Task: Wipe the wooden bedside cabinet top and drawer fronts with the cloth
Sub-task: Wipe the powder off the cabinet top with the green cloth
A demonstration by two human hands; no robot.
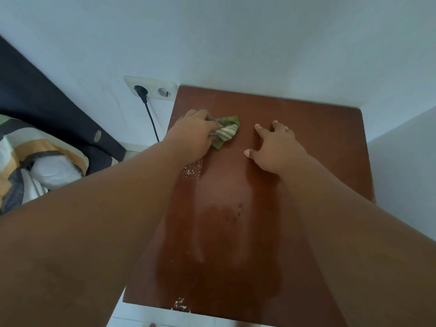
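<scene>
The reddish-brown wooden cabinet top [306,128] fills the middle of the head view, seen from above. My left hand [193,131] is closed around a bunched green and white striped cloth [225,132], pressing it onto the far left part of the top. My right hand [273,147] lies flat on the wood just right of the cloth, fingers spread, holding nothing. A paler smeared patch [221,213] runs down the middle of the top, with white crumbs [192,169] near my left wrist and more crumbs [180,304] at the front edge. The drawer fronts are hidden.
The cabinet stands in a corner of white walls. A double wall socket [151,88] with a black plug and cable [151,119] sits left of it. A dark headboard [47,102] and a bed with patterned bedding [35,161] are at the left.
</scene>
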